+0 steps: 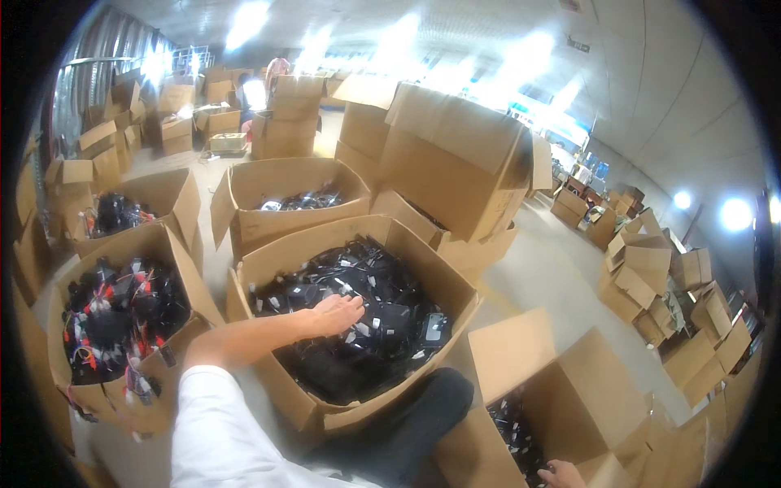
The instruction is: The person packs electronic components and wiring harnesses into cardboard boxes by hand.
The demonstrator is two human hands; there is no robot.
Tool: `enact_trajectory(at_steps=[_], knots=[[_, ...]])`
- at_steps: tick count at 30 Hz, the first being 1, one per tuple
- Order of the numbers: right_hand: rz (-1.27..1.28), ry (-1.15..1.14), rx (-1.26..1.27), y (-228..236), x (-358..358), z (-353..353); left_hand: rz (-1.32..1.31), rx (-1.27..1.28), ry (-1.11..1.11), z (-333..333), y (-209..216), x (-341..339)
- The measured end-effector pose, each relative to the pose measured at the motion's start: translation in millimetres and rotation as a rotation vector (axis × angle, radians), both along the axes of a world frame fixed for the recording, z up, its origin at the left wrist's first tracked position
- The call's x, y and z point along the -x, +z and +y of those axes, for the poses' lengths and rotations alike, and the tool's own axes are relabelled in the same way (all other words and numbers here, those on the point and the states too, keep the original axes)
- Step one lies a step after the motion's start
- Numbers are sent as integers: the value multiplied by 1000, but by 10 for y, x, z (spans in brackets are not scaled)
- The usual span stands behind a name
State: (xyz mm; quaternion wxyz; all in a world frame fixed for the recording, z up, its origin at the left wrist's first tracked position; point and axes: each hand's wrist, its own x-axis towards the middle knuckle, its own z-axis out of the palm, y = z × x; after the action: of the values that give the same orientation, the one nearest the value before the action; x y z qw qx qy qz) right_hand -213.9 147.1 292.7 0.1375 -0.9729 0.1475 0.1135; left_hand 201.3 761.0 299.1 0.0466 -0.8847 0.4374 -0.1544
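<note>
White sleeve (224, 423) nearest; L hand (335, 315) half-curled over black units (396, 318) in big box (301, 249), R hand (561, 474) at smaller box (590, 398), can't tell if either's holding; tangled units might snag, dragging extras out.

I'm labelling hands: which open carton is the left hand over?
The large central carton: the left hand is over its black contents, while the right hand is at the lower-right carton.

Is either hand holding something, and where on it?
Cannot be told: the left hand is over black cabled devices, its grip unclear; the right hand is cut off by the lower edge.
</note>
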Motion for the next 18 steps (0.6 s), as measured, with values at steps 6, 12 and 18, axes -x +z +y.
enact_trajectory(at_steps=[6, 12, 18], knots=[[39, -7, -55, 446, -390, 486, -93, 351, 104, 259, 918, 80], [-232, -13, -396, 854, -1099, 1345, -5, 750, -47, 93, 1766, 307], [-642, 365, -358, 1302, -2011, 2561, 150, 686, -70, -141, 1874, 466]])
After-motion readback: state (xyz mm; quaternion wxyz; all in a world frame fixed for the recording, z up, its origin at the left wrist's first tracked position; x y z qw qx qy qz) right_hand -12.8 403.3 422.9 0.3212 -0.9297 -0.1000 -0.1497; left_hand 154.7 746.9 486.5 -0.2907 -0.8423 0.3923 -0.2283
